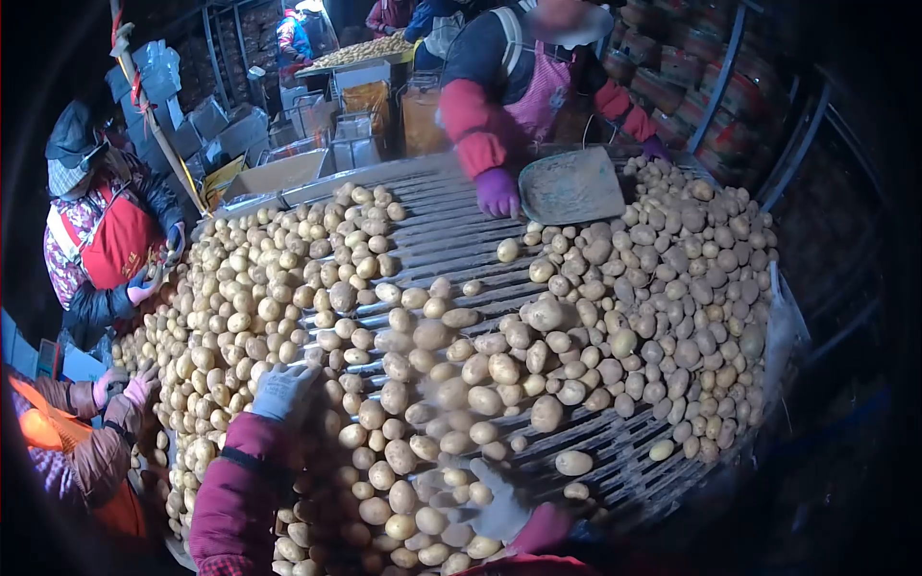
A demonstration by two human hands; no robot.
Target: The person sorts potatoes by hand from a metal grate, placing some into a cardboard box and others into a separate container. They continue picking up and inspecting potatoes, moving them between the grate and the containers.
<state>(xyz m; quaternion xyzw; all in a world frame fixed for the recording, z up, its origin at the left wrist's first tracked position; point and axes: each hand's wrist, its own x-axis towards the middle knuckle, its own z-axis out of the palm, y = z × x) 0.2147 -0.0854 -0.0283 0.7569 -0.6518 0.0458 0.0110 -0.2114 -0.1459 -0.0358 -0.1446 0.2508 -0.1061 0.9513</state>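
Note:
Potatoes [394, 451] cover much of a slatted metal table [442, 216]. My left hand [279, 390], in a grey glove and a dark red sleeve, rests on the potatoes left of centre; how its fingers are bent is hard to make out. Low in the view, my right hand [499, 504], also gloved in grey, has its fingers spread against potatoes beside the bare slats. Its outline is blurred by motion, and no potato is gripped in it.
Across the table a person in purple gloves [497, 193] is at a scoop [573, 187]. Two people stand at the left edge, their gloved hands [139, 386] by the potatoes. Boxes [279, 178] and a pole [158, 125] are behind.

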